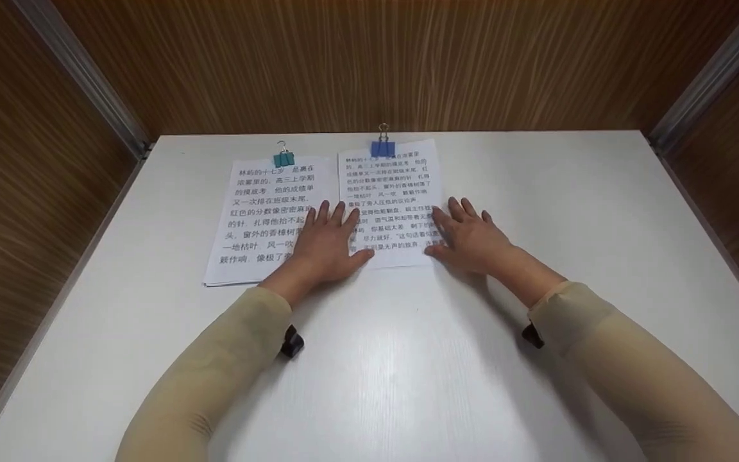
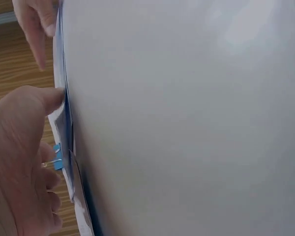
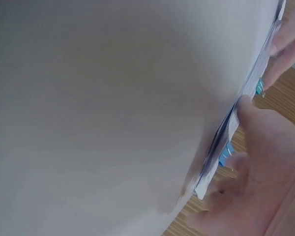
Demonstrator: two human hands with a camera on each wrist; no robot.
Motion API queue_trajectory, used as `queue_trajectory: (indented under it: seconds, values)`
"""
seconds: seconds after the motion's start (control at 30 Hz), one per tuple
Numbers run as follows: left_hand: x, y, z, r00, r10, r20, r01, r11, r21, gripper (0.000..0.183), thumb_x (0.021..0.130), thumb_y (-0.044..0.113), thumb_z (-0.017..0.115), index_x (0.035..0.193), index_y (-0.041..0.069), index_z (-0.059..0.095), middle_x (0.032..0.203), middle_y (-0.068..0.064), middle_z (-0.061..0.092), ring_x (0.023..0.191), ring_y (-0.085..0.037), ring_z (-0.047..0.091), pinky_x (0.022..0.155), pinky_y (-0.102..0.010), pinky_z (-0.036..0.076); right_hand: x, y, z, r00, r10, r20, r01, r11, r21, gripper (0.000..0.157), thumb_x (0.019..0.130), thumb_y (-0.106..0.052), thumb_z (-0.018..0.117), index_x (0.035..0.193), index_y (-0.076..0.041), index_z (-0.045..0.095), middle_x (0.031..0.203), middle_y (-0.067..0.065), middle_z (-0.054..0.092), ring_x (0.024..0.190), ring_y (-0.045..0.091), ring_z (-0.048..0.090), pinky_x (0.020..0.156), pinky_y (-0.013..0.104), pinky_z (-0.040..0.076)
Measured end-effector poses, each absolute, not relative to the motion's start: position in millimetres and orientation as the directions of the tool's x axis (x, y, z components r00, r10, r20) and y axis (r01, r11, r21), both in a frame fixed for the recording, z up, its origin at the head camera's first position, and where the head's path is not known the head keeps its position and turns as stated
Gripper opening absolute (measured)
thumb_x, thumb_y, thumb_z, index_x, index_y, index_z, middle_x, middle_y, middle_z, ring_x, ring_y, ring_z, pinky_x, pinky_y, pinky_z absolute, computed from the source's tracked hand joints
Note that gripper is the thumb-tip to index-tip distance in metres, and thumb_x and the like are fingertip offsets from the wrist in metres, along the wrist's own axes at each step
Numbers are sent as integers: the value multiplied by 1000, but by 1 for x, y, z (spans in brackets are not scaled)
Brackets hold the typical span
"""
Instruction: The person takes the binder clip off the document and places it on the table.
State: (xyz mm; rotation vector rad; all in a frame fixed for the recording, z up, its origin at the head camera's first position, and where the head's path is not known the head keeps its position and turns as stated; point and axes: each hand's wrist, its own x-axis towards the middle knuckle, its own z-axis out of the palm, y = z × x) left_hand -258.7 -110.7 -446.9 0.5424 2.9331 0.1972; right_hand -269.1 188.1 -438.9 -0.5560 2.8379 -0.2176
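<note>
Two stacks of printed paper lie side by side on the white table. The left stack has a teal binder clip at its top edge; the right stack carries a blue binder clip. My left hand rests with spread fingers where the two stacks meet, its thumb on the lower part of the right stack. My right hand lies at the right stack's right edge, thumb and fingertips touching it. Both wrist views show the thumbs at the paper's near edge; the left hand and right hand have extended fingers.
The white table spreads around the stacks. Wood-grain panels stand behind it and at both sides, with metal strips at the corners. A dark strap piece shows under the left sleeve, another under the right.
</note>
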Motion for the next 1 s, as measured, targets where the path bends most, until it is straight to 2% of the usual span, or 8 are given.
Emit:
queue_trajectory:
  seconds: [0.2,0.53,1.0]
  values:
    - [-259,-110,-446,-912,370,-179,349,927,136,88,103,69,41,169,13,28,174,-16,22,161,-44,8,130,-55,4,-267,189,-439,-877,-410,-252,-361,906,-219,83,109,-56,51,169,-8,21,173,26,9,160,47,5,125,69,11]
    - [-256,-104,-437,-889,403,-219,385,915,121,88,105,66,43,168,6,28,173,-21,23,161,-43,12,131,-50,6,-262,191,-430,-877,-411,-250,-368,908,-202,82,107,-54,57,167,-6,28,172,29,16,159,48,9,125,69,12]
    - [-234,-97,-436,-871,420,-256,405,907,114,87,106,64,43,168,5,28,172,-24,23,161,-43,14,131,-48,7,-238,198,-434,-862,-457,-220,-415,884,-214,82,106,-51,60,164,0,32,169,30,22,158,49,15,125,68,16]
